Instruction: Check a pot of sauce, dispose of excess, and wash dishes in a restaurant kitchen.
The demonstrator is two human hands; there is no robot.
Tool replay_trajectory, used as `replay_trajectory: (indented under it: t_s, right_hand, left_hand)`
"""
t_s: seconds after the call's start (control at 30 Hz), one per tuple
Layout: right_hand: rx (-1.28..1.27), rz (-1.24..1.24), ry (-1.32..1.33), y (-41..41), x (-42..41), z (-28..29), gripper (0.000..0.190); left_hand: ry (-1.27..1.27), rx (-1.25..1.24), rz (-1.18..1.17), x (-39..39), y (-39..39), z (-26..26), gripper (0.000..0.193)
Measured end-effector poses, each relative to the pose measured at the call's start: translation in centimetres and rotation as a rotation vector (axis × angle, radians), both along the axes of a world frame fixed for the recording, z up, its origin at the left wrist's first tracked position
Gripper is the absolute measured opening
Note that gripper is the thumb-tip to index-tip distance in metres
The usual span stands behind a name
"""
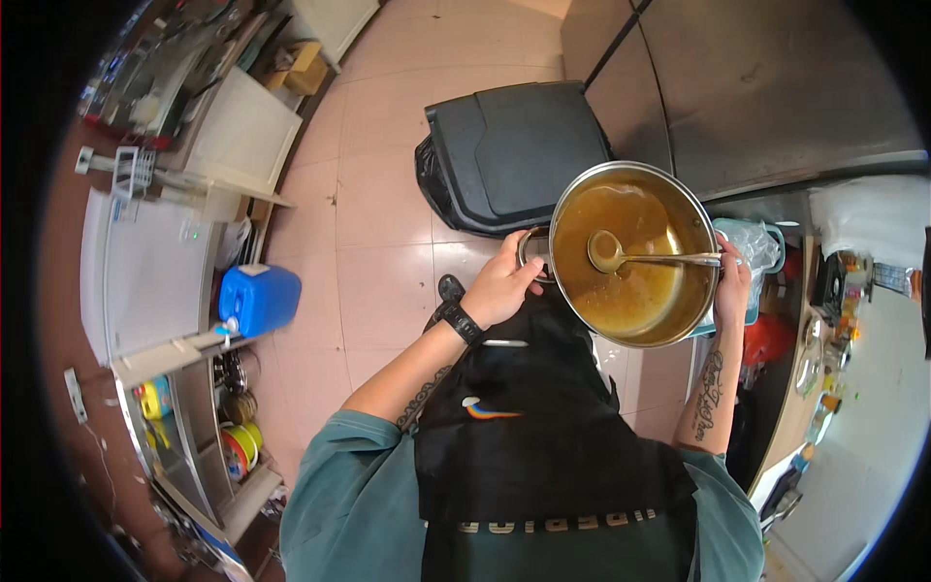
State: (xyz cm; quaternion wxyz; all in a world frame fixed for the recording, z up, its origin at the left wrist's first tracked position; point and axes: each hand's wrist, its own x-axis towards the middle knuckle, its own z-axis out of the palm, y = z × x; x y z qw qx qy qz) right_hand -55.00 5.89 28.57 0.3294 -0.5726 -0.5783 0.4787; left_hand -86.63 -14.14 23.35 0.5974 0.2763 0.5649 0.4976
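Observation:
Between my hands is a wide stainless steel pot (696,305) with brown liquid (582,298) in it. A metal ladle (607,251) rests in the pot, its bowl in the liquid and its handle reaching to the right rim. My left hand (505,280) grips the loop handle on the pot's left side. On the opposite side my right hand (733,280) holds the pot near the end of the ladle handle; the right-hand pot handle is hidden behind my fingers. The pot is held in the air in front of my black apron (538,436).
A black lidded bin (520,153) with a bag liner stands just beyond the pot. Stainless steel doors (785,87) rise at the upper right. A blue jerrycan (258,300) is at the left by an open cabinet (193,429). Jars line a counter (789,393) on the right.

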Motion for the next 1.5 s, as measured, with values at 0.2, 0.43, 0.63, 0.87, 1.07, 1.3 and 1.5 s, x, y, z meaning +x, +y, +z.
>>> replay_trajectory:
  t_s: [0.2,0.43,0.63,0.87,1.07,1.3,1.5]
  right_hand:
    - [0.083,-0.084,-0.104,-0.8,-1.6,-0.2,0.037]
    - [0.056,-0.161,-0.177,-2.4,0.5,-2.8,0.035]
    - [0.03,-0.21,-0.21,-2.4,-0.6,-2.7,0.031]
    - [0.029,-0.212,-0.255,-1.4,-2.5,-4.3,0.031]
    - [0.02,-0.156,-0.255,-0.2,-6.0,-4.8,0.031]
    - [0.026,-0.029,-0.36,3.1,-8.2,-6.2,0.03]
    - [0.062,0.07,-0.516,6.6,-10.7,-6.3,0.03]
  left_hand:
    - [0.058,-0.063,-0.21,-4.5,3.2,-1.4,0.051]
    - [0.007,-0.193,-0.381,-4.9,4.0,-4.0,0.041]
    - [-0.17,-0.273,-0.382,-5.7,4.9,-6.3,0.027]
    - [-0.094,-0.258,-0.36,-6.5,5.7,-7.1,0.038]
    - [-0.135,-0.315,-0.235,-8.0,6.3,-8.1,0.055]
    - [-0.104,-0.257,-0.067,-8.3,6.4,-11.3,0.065]
    - [-0.159,-0.306,0.001,-7.8,7.4,-13.0,0.064]
